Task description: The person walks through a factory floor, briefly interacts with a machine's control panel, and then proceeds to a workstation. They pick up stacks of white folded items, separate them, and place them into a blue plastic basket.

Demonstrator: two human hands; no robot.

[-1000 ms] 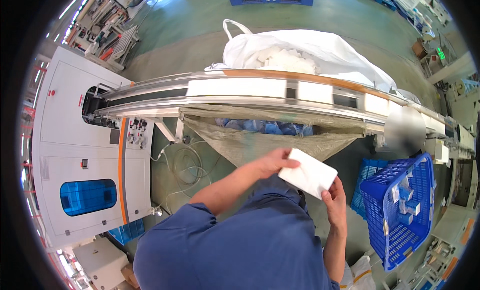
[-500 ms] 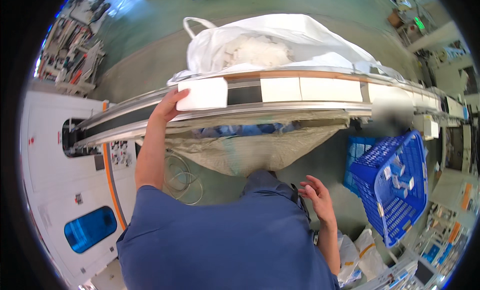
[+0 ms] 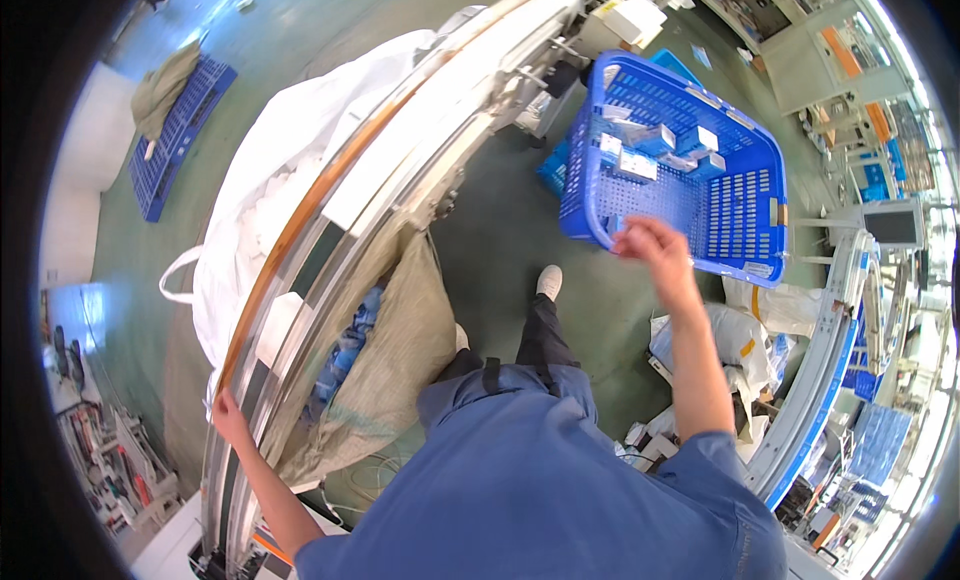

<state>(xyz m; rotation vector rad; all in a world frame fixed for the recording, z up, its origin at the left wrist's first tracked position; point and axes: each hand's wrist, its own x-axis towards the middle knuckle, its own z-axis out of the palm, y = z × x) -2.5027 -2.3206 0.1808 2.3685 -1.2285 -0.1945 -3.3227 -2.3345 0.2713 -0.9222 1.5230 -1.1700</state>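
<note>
My left hand (image 3: 229, 417) is on the side rail (image 3: 250, 325) of a long conveyor, its fingers loosely extended and holding nothing that I can see. Farther along the dark belt (image 3: 318, 258) lies a white rectangular pad (image 3: 283, 327), apart from that hand. Beyond it runs a row of similar white pads (image 3: 385, 165). My right hand (image 3: 655, 252) is raised at the near left corner of a blue plastic basket (image 3: 770, 215), fingers slightly bent and apart. Whether it touches the rim cannot be told. Several small white-and-blue boxes (image 3: 638, 166) lie inside the basket.
A big white bag (image 3: 265, 140) of white scraps stands along the conveyor's far side. A beige sack (image 3: 405, 350) with blue items hangs on the near side. White bags (image 3: 700, 345) lie below the basket. At right is a metal rail (image 3: 825, 365); a blue pallet (image 3: 180, 140) is upper left.
My view has turned right, toward the basket. My left hand has let go of the white pad, which now lies on the belt. My right hand has risen to the basket's corner.
</note>
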